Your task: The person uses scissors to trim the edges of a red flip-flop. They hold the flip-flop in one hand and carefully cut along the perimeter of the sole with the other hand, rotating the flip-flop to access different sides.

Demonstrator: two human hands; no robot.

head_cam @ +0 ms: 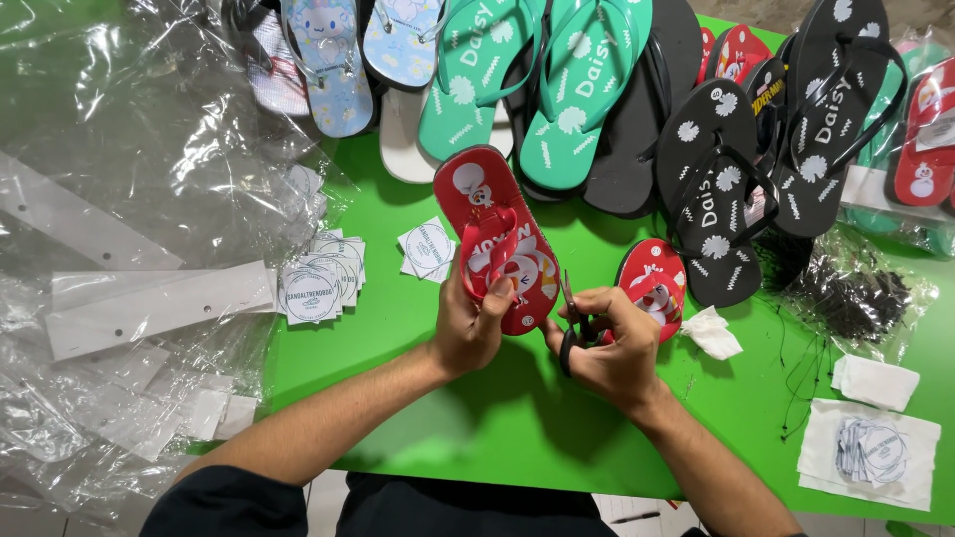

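- Holding a small red flip-flop by its heel end: left hand is closed on it, thumb over the sole edge near the red strap. Toe end points away, resting on the green desk.
- Right hand is closed around small black-handled scissors, blades pointing up, just beside the flip-flop's right edge.
- Judgement: the step is a trim at the sole or strap, probably a thread or tag tie. Can't tell what the blades are on; too small to see.
- Doing it well: keep the left-hand grip firm so the sole doesn't rotate; keep the left thumb out of the blade path, since it sits near the tips.
- Snip with the tips only and angle them away from the strap, so the rubber isn't nicked.
- Second red flip-flop lies just right of the scissors hand, partly hidden by it.
- Round paper labels are stacked to the left, clear plastic bags further left, more flip-flops across the far edge.
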